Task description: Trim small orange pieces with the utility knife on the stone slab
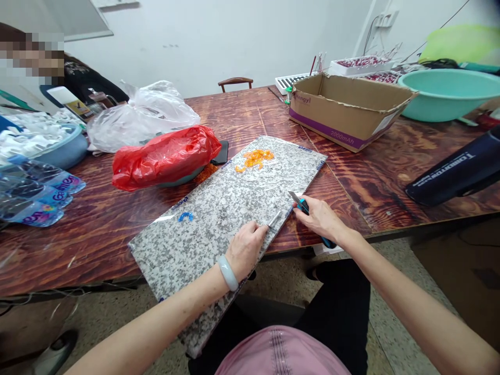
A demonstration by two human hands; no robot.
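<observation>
Speckled grey-white stone slab (219,234), flat, rectangular, polished look, lies on a dark wood-grain table (234,114), near end overhanging the edge toward the lap. On the slab: a loose heap of translucent orange pieces (258,157) toward the far end, a small glossy blue curved piece (185,216) near the left edge, thin pale strips (291,179) toward the far right. Crinkled red plastic bag (167,156) over a bowl, left of slab; open brown cardboard box (332,117), torn rim, purple band, beyond its far right corner. Cutter knife (303,207): teal and black handle, flat grey metal blade, at the slab's right edge. Blade points up-left, over the slab; long axis slants down-right through the palm, black butt showing below the hand. Slim silvery rod (274,219) points up-right, away from the person, roughly toward the blade. Right hand (320,219) closed round the knife handle. Left hand (244,250) over the slab, fingers curled in, thumb and forefinger pinched together on the rod's near end; rod's exact material unclear. Pale smooth bangle (227,273) on left wrist.
</observation>
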